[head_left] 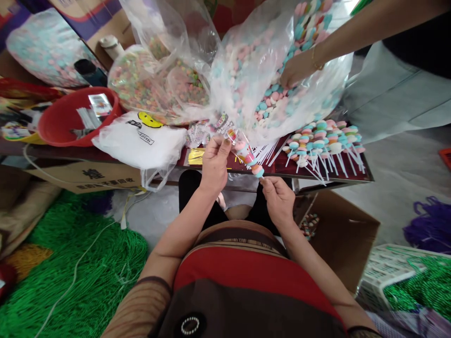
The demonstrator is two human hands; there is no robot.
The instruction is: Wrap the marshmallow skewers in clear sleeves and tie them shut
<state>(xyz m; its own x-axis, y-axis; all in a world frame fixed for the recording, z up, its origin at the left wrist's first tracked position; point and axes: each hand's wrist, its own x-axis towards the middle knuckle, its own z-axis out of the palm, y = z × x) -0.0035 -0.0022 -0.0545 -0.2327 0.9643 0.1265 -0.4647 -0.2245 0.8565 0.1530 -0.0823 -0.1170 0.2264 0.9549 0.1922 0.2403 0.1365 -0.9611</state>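
In the head view, the candy stick [258,171] slants through the middle of the frame, in front of the desk [366,175], its upper part inside a clear printed wrapper [244,151]. The left hand [216,158] pinches the wrapper's upper end, while the right hand [278,196] is closed at the candy's lower end, seemingly on its stick. Holding opposite ends probably keeps the row straight and the soft pieces unsqueezed.

Yellow strips [196,156] and more wrappers [201,134] lie near the left hand, likely for easy reach. Right of centre, bare candy sticks [322,141] are heaped with their white ends over the desk's front edge, which would make them simple to grab. Behind, at upper right, a co-worker's hand [298,70] reaches into a large candy bag [239,70]; its fingers are partly hidden, so I cannot tell what they grip.
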